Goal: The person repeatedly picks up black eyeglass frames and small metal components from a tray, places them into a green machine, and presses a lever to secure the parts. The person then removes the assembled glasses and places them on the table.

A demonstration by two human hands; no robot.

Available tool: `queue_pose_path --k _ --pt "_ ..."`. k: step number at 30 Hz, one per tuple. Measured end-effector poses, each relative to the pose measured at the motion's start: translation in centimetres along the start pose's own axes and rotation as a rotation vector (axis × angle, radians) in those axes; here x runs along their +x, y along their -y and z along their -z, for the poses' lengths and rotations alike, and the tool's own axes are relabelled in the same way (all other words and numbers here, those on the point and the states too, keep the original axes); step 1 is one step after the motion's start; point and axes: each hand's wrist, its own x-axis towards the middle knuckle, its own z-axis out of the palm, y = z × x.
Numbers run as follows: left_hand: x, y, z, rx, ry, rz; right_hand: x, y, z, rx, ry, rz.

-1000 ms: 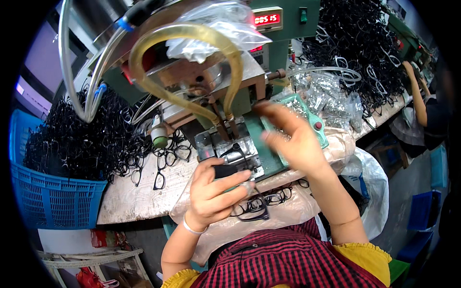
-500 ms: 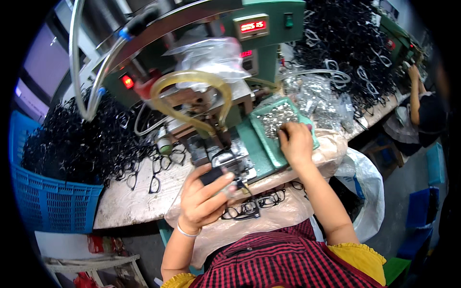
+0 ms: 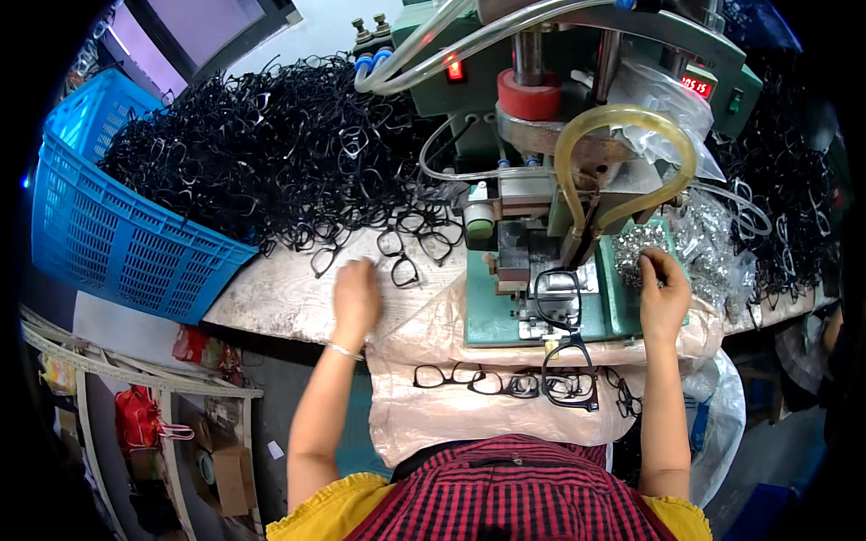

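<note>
My left hand [image 3: 357, 299] is over the pale tabletop [image 3: 280, 284], just left of a few loose black eyeglass frames [image 3: 403, 270]. Motion smears its fingers. Above the front of the green tray [image 3: 683, 312], my right hand [image 3: 665, 293] has thumb and fingers pinched together; whatever lies between them is too small to make out. Small shiny metal parts [image 3: 638, 248] fill the tray's far portion. Between my hands, a black eyeglass frame [image 3: 538, 296] sits at the press's metal fixture [image 3: 586, 281]. Another dark frame [image 3: 591, 365] hangs at the fixture's front edge.
A large heap of black frames [image 3: 262, 153] spills from a blue basket [image 3: 144, 234] at left. The green press [image 3: 519, 135] with a curved yellowish hose [image 3: 564, 162] stands ahead. Several frames [image 3: 487, 382] lie on plastic sheeting [image 3: 406, 424]. Clear bags [image 3: 717, 239] lie right of the tray.
My left hand has left the front of the fixture and moved left toward the loose frames. My right hand stays at the tray. The view has turned left.
</note>
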Motion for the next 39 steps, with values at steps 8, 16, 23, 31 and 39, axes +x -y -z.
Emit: queue_pose_path --k 8,16,23,31,39 --pt "5.4 13.6 -4.4 -0.065 -0.412 0.405 0.4 -1.2 -0.2 0.011 0.003 -0.037" --pt "4.1 4.4 -1.8 -0.211 -0.304 0.42 -3.6 3.9 5.4 0.161 0.065 -0.033" --pt "3.4 2.3 -1.0 -0.426 -0.28 0.476 -0.4 10.1 -2.1 0.603 0.278 0.028" --pt "2.2 -17.3 14.7 -1.483 -0.257 -0.353 -1.1 11.0 -2.1 0.813 0.306 -0.211" --pt "6.2 -20.5 14.0 -1.264 -0.328 -0.545 -2.1 12.9 -2.7 1.033 0.316 -0.332"
